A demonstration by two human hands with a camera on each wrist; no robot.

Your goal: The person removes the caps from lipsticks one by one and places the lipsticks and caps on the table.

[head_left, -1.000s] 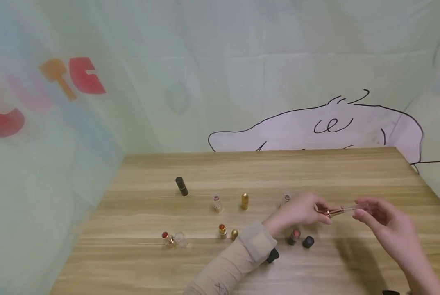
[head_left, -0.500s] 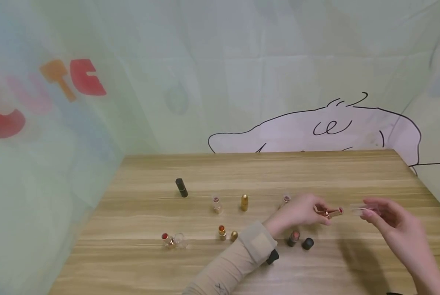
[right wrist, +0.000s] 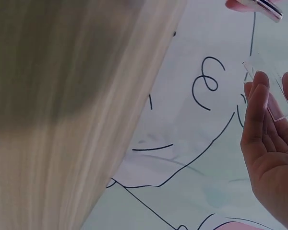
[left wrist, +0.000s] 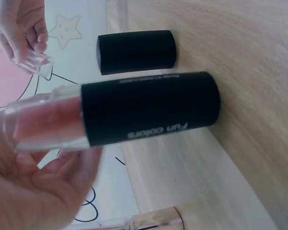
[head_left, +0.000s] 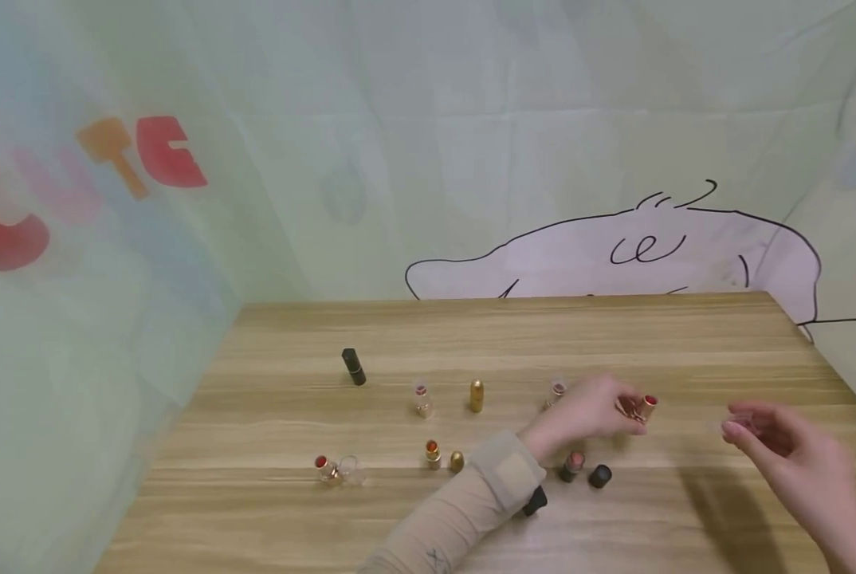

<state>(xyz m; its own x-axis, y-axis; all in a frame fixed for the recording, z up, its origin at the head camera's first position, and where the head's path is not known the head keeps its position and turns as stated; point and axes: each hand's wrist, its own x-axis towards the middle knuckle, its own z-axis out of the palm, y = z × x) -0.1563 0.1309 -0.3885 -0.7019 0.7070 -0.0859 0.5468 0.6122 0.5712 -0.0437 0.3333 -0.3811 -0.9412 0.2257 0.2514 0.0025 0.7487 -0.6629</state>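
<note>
In the head view my left hand (head_left: 593, 408) pinches an uncapped rose-gold lipstick (head_left: 647, 407), its red tip tilted up. To its right my right hand (head_left: 801, 462) holds a clear lipstick cap (head_left: 745, 424) between thumb and fingers, apart from the tube. The right wrist view shows this clear cap (right wrist: 273, 93) large, with the lipstick's metal end (right wrist: 270, 9) at the top. A black lipstick (left wrist: 151, 109) marked "Fun colors" stands on the table below my left hand, beside a black cap (left wrist: 137, 51). My left fingers hide part of the held lipstick.
On the wooden table (head_left: 292, 526) are a black tube (head_left: 354, 367), a clear-capped lipstick (head_left: 422, 402), a gold tube (head_left: 477, 396), an open gold lipstick (head_left: 433, 455) beside a gold cap (head_left: 457, 461), and a red lipstick (head_left: 326, 470) beside a clear cap (head_left: 353, 471). My sleeve partly covers a black object (head_left: 535, 502).
My right hand has drawn the clear cap off the lipstick and moved right and slightly down with it. In my left hand the lipstick has tipped more upright.
</note>
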